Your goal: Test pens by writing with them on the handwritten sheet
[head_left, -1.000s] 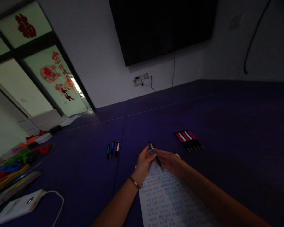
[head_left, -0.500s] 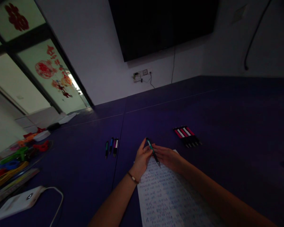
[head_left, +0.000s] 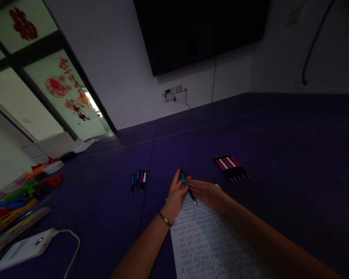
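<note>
At lower centre, left hand pinches a teal-and-black pen (right hand half-open alongside), five pink-or-white pens rowed centre-right, four mixed-colour pens loose centre-left.

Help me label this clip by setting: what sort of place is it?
Probably a meeting room or classroom: broad purple table, large wall-mounted screen, and glass panels bearing red decorations.
</note>
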Tool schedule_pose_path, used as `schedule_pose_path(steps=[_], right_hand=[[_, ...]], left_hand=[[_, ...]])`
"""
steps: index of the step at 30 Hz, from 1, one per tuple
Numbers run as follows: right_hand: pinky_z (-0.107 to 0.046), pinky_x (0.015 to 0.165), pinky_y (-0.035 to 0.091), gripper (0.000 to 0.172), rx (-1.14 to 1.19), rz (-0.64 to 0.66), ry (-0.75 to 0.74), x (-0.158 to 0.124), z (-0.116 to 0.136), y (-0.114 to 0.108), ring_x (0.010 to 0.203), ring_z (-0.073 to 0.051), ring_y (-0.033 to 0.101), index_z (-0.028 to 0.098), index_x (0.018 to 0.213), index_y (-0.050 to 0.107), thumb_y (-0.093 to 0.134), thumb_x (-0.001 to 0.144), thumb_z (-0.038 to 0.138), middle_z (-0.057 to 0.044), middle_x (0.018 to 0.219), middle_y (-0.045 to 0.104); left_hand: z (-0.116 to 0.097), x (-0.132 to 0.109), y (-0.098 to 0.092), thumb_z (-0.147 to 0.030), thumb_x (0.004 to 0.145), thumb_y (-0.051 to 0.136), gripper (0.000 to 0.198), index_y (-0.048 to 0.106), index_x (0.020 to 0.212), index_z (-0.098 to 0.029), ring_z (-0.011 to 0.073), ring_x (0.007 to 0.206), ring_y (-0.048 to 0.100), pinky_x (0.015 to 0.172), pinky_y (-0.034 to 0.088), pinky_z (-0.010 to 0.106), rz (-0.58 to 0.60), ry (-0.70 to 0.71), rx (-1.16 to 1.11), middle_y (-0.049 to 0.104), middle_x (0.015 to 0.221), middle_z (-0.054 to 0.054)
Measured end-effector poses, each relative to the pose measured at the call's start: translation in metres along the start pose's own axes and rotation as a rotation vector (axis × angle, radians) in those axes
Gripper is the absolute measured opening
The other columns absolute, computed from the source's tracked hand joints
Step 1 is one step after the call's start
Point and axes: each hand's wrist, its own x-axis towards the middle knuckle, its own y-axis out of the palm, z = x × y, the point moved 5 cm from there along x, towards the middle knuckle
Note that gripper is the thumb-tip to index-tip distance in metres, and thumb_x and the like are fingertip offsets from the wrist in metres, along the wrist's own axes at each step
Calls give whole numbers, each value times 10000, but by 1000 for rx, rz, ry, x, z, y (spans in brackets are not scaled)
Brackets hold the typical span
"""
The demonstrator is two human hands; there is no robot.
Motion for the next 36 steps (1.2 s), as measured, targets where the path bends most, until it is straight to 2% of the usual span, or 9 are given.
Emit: schedule_pose_path(steps=[6, 15, 23, 28, 32, 36], right_hand=[[-331, 925, 343, 194, 1, -16, 24, -1, -2, -1, 931, -172, 559, 169, 849, 654, 618, 666, 222, -72, 946, 636], [-351, 954, 303, 205, 15, -102, 44, -3, 0, 2, 968, -187, 536, 172, 823, 657, 644, 633, 247, -68, 921, 644], [-320, 949, 321, 200, -18, -77, 5, 0, -1, -2, 1001, -179, 522, 169, 853, 658, 620, 665, 227, -66, 987, 625], [-348, 894, 365, 234, -11, -44, -1, -5, 3, 6, 934, -203, 556, 131, 865, 653, 636, 651, 226, -106, 997, 619], [-337, 821, 408, 205, 2, -25, 13, -8, 6, 9, 886, -196, 572, 148, 866, 658, 603, 678, 206, -91, 1001, 622], [-325, 773, 437, 231, 7, -25, 23, -9, 6, 9, 822, -186, 587, 145, 849, 664, 635, 641, 242, -89, 945, 644]], left_hand=[[1, 2, -3, -81, 597, 612, 787, 272, 1288, -245, 164, 901, 549, 868, 344, 327, -14, 0, -5, 564, 1078, 90], [0, 0, -2, -109, 603, 646, 707, 357, 1237, -229, 166, 935, 532, 873, 347, 316, -51, 28, 9, 561, 1065, 82], [-2, -1, 3, -80, 601, 623, 745, 317, 1266, -216, 156, 881, 550, 869, 344, 310, 1, 21, -7, 583, 1013, 75], [-3, -1, 3, -65, 589, 631, 805, 274, 1283, -261, 141, 865, 549, 846, 355, 291, 27, 24, -10, 585, 1007, 56], [-2, -1, 2, -89, 591, 643, 791, 293, 1274, -279, 142, 832, 551, 812, 373, 295, 18, 20, 5, 580, 995, 51], [-2, -1, 1, -116, 606, 647, 768, 301, 1272, -279, 153, 854, 546, 817, 370, 306, 9, 13, 11, 571, 1011, 58]])
